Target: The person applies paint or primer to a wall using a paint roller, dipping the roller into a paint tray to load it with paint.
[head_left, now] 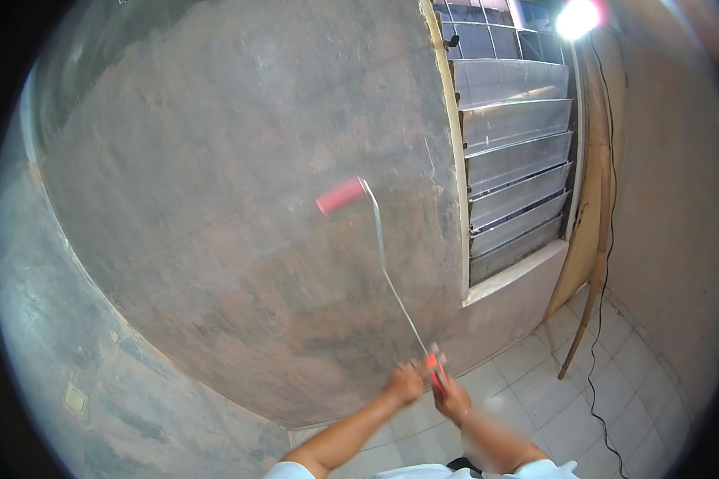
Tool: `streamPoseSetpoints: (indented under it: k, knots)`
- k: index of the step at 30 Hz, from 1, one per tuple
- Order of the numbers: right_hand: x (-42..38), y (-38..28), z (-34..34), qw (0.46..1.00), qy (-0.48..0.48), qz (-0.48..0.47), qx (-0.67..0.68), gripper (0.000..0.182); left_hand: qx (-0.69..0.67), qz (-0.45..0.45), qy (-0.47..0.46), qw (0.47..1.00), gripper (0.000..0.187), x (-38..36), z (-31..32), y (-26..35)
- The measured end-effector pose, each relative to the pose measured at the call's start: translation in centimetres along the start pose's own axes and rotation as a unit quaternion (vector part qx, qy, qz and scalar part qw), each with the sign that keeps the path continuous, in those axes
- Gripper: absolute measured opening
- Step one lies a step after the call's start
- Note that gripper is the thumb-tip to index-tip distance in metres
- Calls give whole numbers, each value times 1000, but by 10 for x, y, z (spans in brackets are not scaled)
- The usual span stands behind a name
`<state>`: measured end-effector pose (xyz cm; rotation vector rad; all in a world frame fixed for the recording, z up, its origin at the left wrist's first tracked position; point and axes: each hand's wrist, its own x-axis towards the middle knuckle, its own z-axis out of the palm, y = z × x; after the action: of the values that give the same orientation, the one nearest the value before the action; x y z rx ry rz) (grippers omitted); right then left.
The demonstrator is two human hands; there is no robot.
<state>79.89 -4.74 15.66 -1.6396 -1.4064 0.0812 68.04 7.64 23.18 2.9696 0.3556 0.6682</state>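
Note:
A paint roller with a pinkish-red sleeve (340, 195) is against or close to the grey, patchy wall (240, 144). Its long thin metal rod (383, 255) runs down to a red-orange handle (435, 370). Around that handle my right hand (452, 399) is closed. My left hand (406, 382) is closed just left of the handle, its fingers curled; what it holds, if anything, is hidden. Both forearms reach up from the bottom edge.
Right of the roller is a louvred window (515, 132) with a pale frame. A bright lamp (577, 19) hangs at the top right, its black cable (611, 199) trailing onto the tiled floor (535, 383). A wooden stick (585, 327) leans in the corner.

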Motion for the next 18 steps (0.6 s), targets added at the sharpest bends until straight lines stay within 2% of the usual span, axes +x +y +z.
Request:
streamPoseSetpoints:
  k: [1, 2, 3, 4, 6, 7, 9, 11, 12, 13, 14, 15, 16, 18]
  knots:
    - [49, -35, -13, 999, 29, -14, 14, 52, 21, 10, 20, 1000, 52, 21, -34, -22]
    - [95, -69, -24, 995, 80, -51, 18, 53, 8, 69, 121, 990, 54, 52, -85, -36]
    - [136, -102, -37, 993, 96, -69, 21, 54, -94, 34, 132, 986, 58, 75, -133, -46]
    - [168, -144, -56, 988, 120, -88, 28, 56, -300, 41, 137, 943, 67, 97, -184, -45]
    - [209, -196, -77, 987, 127, -91, 47, 58, -211, 83, 193, 955, 65, 120, -252, -49]
    - [207, -199, -70, 987, 122, -87, 51, 58, -212, 76, 190, 956, 65, 111, -250, -52]
    - [212, -197, -53, 992, 109, -64, 29, 59, -336, 6, 171, 926, 62, 107, -240, -65]
    - [161, -146, -5, 994, 89, -59, 28, 59, -73, 76, 143, 984, 53, 62, -184, -76]
    - [119, -119, 16, 997, 56, -33, 42, 58, -33, 10, 109, 993, 43, 20, -127, -79]
    - [71, -90, 35, 999, -6, 19, 34, 58, -12, -9, 49, 999, 41, -6, -97, -55]
    - [17, -54, 60, 999, -19, 13, 27, 57, 88, -44, -120, 988, 46, -48, -40, -56]
    - [-30, -44, 62, 996, -67, 63, 13, 57, 19, -20, -107, 994, 53, -73, -28, -29]
    - [-54, -52, 57, 992, -87, 88, 4, 57, 23, -23, -101, 994, 53, -80, -28, -19]
    - [-44, -60, 53, 988, -103, 113, -8, 58, -58, -57, -102, 991, 56, -84, -30, -10]
